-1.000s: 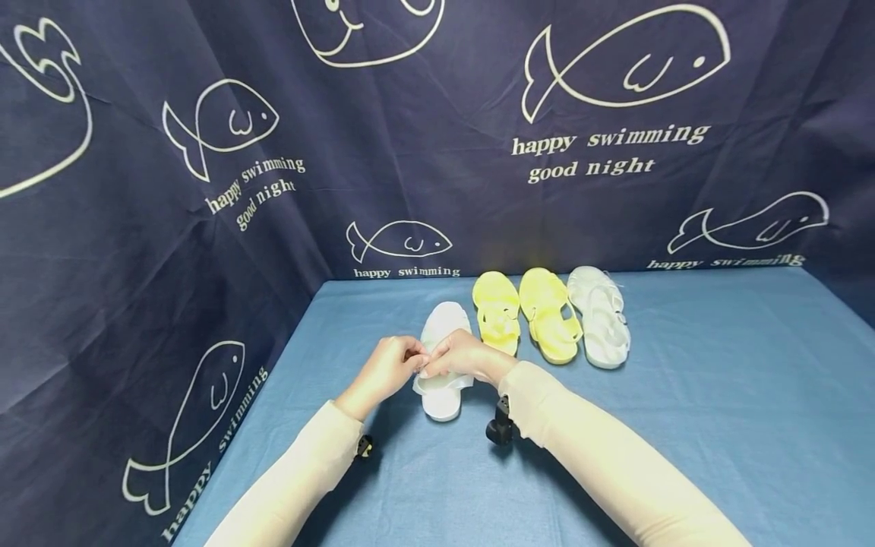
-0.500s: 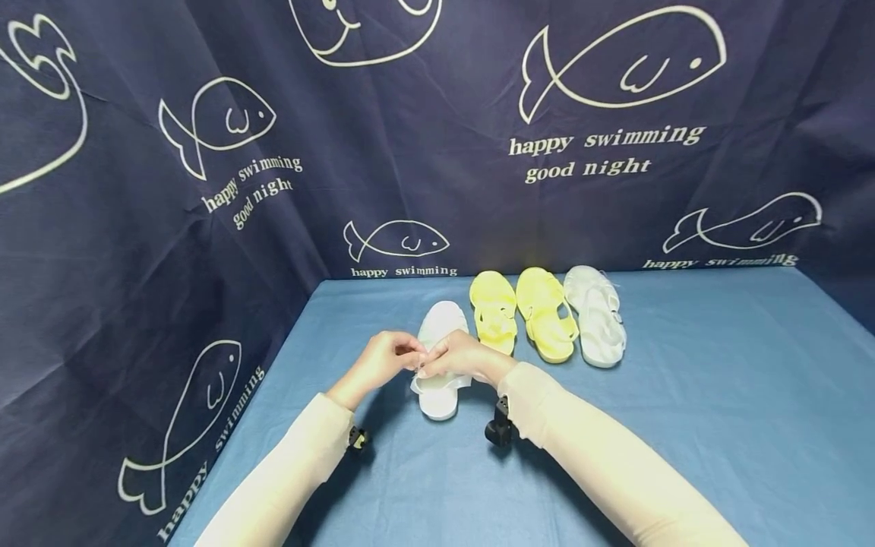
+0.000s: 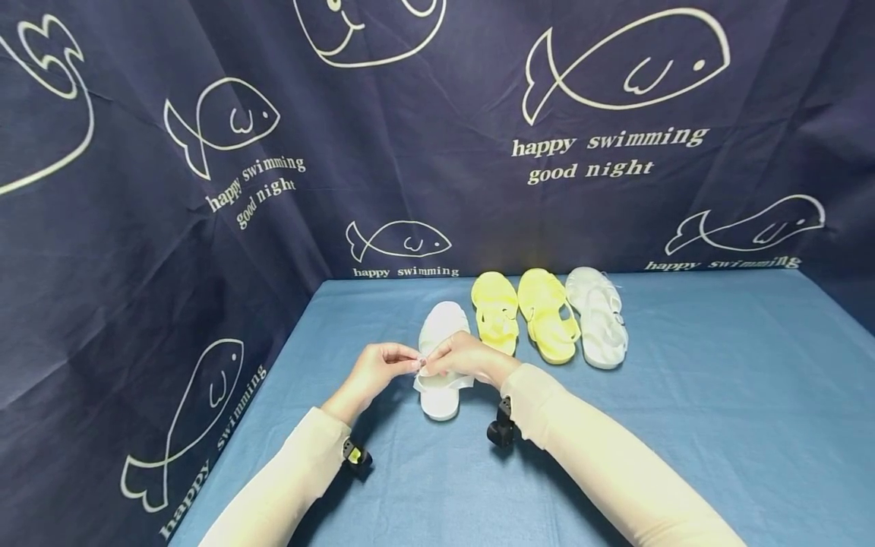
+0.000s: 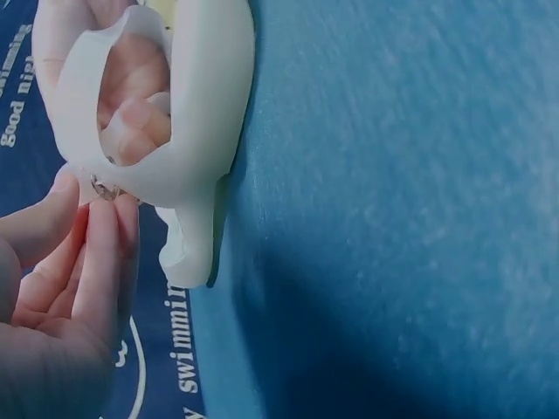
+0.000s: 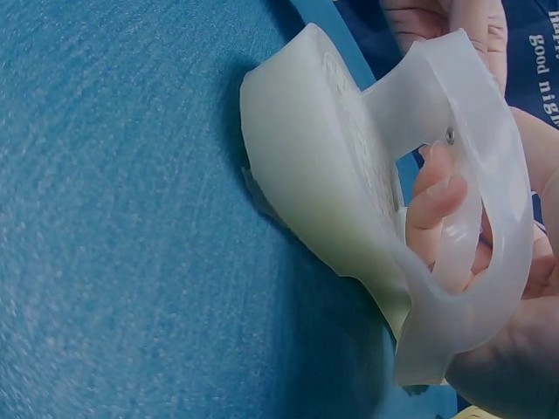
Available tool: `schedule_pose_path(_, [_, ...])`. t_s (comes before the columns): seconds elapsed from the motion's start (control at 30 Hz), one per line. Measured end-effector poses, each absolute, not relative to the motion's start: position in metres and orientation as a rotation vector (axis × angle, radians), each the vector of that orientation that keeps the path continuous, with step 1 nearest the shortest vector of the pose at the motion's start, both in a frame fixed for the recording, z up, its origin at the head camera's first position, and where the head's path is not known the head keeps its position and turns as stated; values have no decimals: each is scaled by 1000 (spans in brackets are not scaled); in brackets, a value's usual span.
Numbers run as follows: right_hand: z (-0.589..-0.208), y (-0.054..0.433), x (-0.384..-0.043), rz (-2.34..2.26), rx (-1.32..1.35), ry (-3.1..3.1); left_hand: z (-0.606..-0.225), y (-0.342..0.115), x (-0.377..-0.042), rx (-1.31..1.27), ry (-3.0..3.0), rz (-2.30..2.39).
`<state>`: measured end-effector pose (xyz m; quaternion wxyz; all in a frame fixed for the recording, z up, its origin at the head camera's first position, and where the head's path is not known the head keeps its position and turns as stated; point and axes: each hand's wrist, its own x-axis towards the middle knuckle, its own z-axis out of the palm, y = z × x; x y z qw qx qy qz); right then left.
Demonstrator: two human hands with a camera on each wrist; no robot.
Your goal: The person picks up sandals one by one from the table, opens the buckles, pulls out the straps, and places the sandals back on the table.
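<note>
A white sandal [image 3: 440, 404] lies on the blue cloth, toe away from me. My left hand [image 3: 372, 374] is at its left side. In the left wrist view, the thumb and fingers of that hand pinch the strap [image 4: 77, 100] at a small metal buckle [image 4: 105, 188]. My right hand [image 3: 468, 355] reaches across the sandal from the right and grips a strap at the same spot. Its fingers [image 5: 437, 194] show through the strap opening in the right wrist view, beside a metal stud [image 5: 450, 135]. The fingertips of both hands nearly meet.
Right of the white sandal are two yellow sandals [image 3: 495, 304] [image 3: 547, 311] and another white sandal [image 3: 598, 323], side by side. A dark blue curtain [image 3: 478, 190] with fish drawings stands behind and at the left. Blue cloth [image 3: 718, 425] covers the table.
My left hand has drawn slightly left and toward me, its wrist turned and its fingers straighter at the buckle. The right hand and the sandal have stayed almost still.
</note>
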<state>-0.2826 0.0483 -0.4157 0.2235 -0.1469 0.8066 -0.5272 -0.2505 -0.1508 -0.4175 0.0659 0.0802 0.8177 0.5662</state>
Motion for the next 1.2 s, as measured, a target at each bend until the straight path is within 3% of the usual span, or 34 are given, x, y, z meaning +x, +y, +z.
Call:
schedule_pose_path(0.57, [-415, 47, -284, -1467, -396, 2209, -414, -143, -242, 579, 2962, 1443])
schedule_pose_path(1.2, [-412, 46, -279, -1486, -389, 2191, -418, -165, -240, 402, 2459, 1718])
